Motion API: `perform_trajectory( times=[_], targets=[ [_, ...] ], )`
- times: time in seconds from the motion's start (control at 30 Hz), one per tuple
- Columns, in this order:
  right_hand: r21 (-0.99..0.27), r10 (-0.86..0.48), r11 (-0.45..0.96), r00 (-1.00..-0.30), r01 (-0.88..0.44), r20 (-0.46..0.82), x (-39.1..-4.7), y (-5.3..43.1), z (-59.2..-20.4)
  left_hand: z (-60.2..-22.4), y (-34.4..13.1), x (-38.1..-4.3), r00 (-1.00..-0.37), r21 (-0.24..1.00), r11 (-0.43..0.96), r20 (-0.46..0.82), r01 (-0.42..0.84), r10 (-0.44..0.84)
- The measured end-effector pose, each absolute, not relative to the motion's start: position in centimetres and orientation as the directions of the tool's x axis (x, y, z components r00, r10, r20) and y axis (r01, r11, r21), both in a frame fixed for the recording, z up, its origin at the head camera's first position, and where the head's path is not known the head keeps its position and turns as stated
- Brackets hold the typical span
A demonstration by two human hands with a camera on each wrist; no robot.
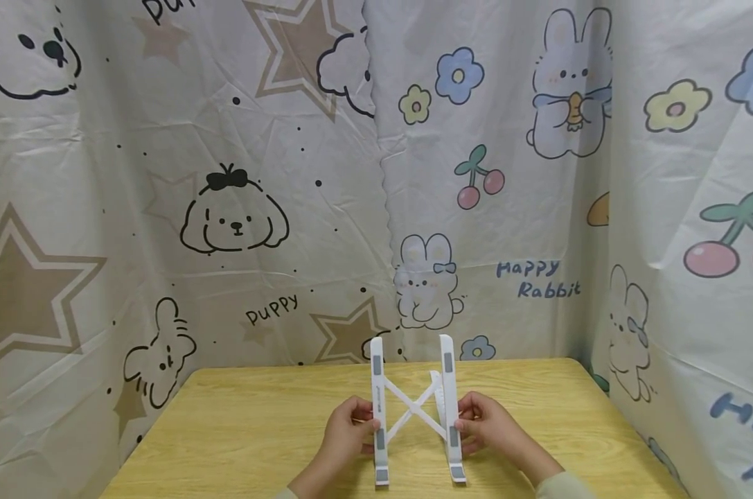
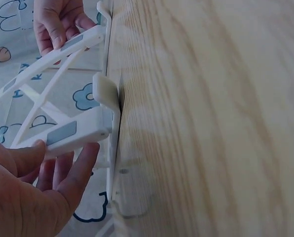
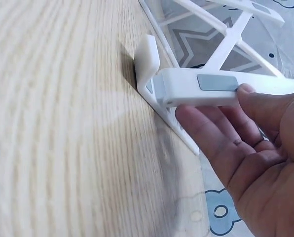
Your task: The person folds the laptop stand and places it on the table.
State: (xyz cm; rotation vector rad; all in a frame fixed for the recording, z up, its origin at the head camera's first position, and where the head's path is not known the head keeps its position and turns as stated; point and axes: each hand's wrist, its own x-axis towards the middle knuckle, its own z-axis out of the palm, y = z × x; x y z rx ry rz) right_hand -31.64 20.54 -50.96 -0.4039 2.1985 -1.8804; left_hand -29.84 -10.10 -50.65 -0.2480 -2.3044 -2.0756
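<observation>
A white foldable laptop stand (image 1: 416,407) with grey pads stands opened out on the table, its two long rails joined by an X-shaped brace. My left hand (image 1: 349,430) grips the left rail, thumb on top and fingers beneath, as the left wrist view shows. On the opposite side, my right hand (image 1: 491,424) pinches the right rail (image 3: 221,86) the same way in the right wrist view. Lower arms with upturned lips (image 2: 105,91) rest against the tabletop below the raised rails.
The wood-grain table (image 1: 258,416) extends to both sides of the stand and behind it. Beyond its edges hangs a pale curtain (image 1: 339,208) printed with puppies, rabbits, stars and flowers, closing off the back and both sides.
</observation>
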Motion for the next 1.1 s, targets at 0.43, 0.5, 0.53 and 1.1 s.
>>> perform_trajectory(
  times=[0.43,0.5,0.53,1.1],
  targets=[
    [-0.991,-0.325,0.112,-0.945,-0.076,0.035,-30.8,20.4,-51.2,-50.1,-10.8,-29.7,-0.993,0.993,0.082,0.08,0.087,0.089],
    [-0.992,-0.303,0.101,-0.952,-0.074,0.041,-30.7,20.2,-51.2,-50.3,-10.8,-29.8,-0.993,0.993,0.076,0.086,0.092,0.087],
    [-0.992,-0.29,0.099,-0.956,-0.076,0.044,-30.6,20.2,-51.2,-50.4,-10.8,-29.9,-0.992,0.993,0.074,0.09,0.096,0.086],
    [-0.974,-0.069,0.215,-0.996,-0.075,0.061,-29.5,18.2,-50.8,-51.0,-10.4,-29.6,-0.989,0.988,0.07,0.135,0.139,0.059]
  ],
)
